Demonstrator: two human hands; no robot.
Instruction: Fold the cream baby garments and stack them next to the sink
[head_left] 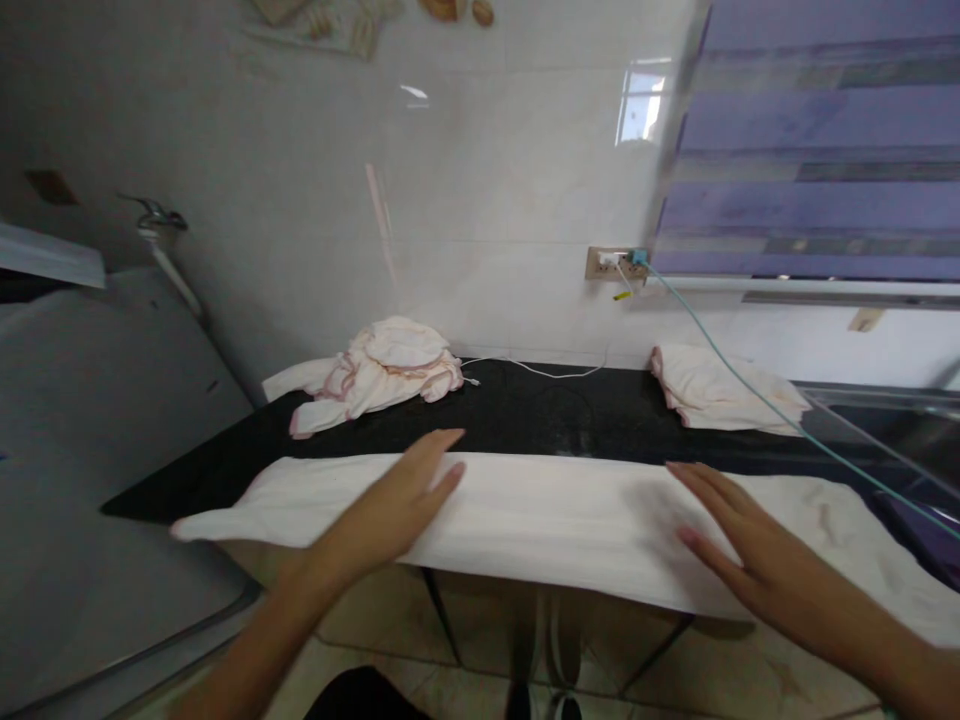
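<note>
A long white cloth (555, 515) lies stretched along the front of the black countertop (540, 410), its near side hanging over the edge. My left hand (409, 495) is over the left part of the cloth, fingers stretched out and thumb apart. Over the right part, my right hand (724, 530) is spread the same way, with a shadow on the cloth beside it. Neither hand grips anything; whether they touch the fabric I cannot tell. Greyish stains mark the cloth's right end.
A crumpled heap of white cloth with pink edging (382, 370) sits at the back left. At the back right is a folded cloth (727, 390), crossed by a green cable (712, 345) from the wall socket (616, 263). A grey appliance (97, 480) stands left.
</note>
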